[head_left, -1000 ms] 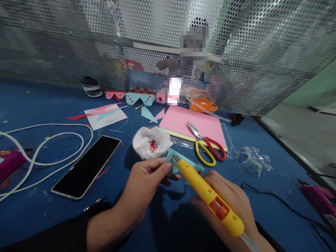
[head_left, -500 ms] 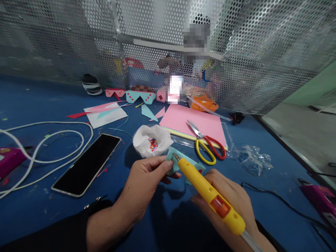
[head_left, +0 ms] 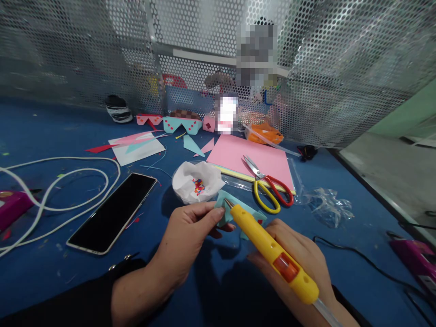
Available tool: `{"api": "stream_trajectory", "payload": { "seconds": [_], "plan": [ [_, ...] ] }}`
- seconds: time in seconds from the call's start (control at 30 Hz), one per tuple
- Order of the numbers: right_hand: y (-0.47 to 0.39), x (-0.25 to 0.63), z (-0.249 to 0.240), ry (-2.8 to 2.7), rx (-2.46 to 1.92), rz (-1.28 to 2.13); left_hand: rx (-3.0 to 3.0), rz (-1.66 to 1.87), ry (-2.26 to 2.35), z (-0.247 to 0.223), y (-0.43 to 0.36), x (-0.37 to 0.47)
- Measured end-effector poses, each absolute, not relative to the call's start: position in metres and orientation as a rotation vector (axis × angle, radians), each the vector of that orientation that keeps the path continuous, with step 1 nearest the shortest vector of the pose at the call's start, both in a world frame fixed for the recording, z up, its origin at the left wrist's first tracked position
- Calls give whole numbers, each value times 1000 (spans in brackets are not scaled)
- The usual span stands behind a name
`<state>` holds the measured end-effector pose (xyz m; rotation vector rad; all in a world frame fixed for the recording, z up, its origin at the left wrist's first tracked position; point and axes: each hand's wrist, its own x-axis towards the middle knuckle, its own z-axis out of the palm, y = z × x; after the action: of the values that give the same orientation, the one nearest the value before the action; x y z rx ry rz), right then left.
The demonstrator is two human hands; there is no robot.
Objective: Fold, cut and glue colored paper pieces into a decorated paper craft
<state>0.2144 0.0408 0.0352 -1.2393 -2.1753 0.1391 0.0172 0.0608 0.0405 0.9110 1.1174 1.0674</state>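
Observation:
My left hand (head_left: 194, 231) pinches a folded light-blue paper piece (head_left: 241, 205) between thumb and fingers. A red mark shows near the paper's right end. My right hand (head_left: 299, 254) is wrapped round a yellow hot glue gun (head_left: 259, 234) with an orange-red trigger; a clear glue stick (head_left: 327, 313) sticks out of its back end. The gun's metal tip meets the blue paper beside my left thumb; I cannot tell if glue is coming out. Just beyond my left hand sits a paper-lined bowl (head_left: 184, 181) with small coloured bits in it.
Yellow-and-red scissors (head_left: 265, 193) lie across pink paper sheets (head_left: 238, 150). A phone (head_left: 112, 213) and a white cable (head_left: 102, 170) are at left. Decorated folded paper pieces (head_left: 182, 126) stand along the perforated metal screen (head_left: 194, 68). At right are crumpled clear plastic (head_left: 332, 206) and a black cord (head_left: 357, 254).
Almost nothing differs. Both hands hold the same pose, with the glue gun's tip at the same spot on the blue paper.

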Motion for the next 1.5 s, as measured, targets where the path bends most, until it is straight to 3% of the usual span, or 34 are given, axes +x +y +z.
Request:
{"api": "stream_trajectory", "payload": {
  "seconds": [1.5],
  "plan": [
    [44, 216, 35, -2198, -1220, 107, 919, 1074, 1106, 37, 62, 16]
  ]
}}
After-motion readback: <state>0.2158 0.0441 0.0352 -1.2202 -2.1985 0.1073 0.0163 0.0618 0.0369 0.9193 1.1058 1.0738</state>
